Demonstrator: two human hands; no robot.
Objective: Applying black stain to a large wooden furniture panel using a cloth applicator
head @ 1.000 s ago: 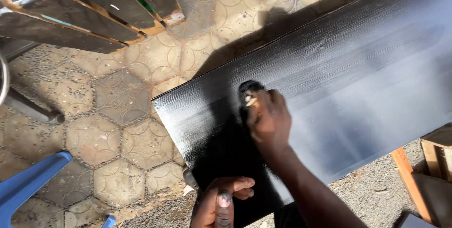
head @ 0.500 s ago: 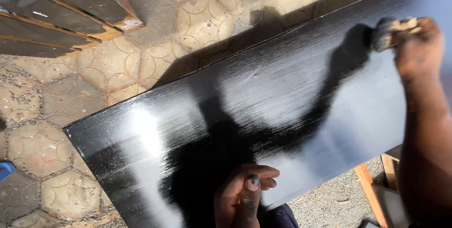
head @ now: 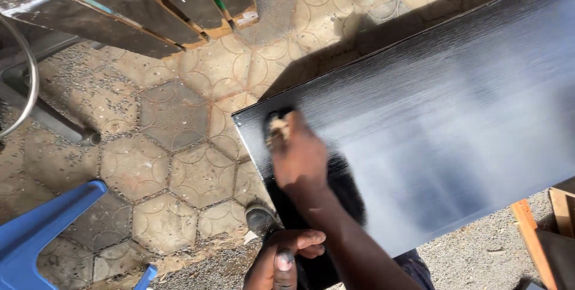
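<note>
A long board [head: 443, 116] painted glossy black lies across the view, its left end near the middle. My right hand [head: 299, 158] is closed on a paintbrush [head: 277, 123] and presses its dark bristles onto the board's left end. My left hand [head: 281, 260] grips the board's near edge at the bottom, thumb on top. The paint looks wet and shows fine brush streaks and pale glare.
Hexagonal paving stones [head: 179, 164] cover the ground. Dark painted slats on a wooden frame [head: 150, 2] lie at the top left. A blue plastic piece [head: 42, 236] sits at the lower left, a metal pipe [head: 48, 116] at left, and orange wood [head: 533, 230] at lower right.
My right hand swept the brush from the board's left end far to the right, then back to the left end. My left hand kept its grip on the near edge.
</note>
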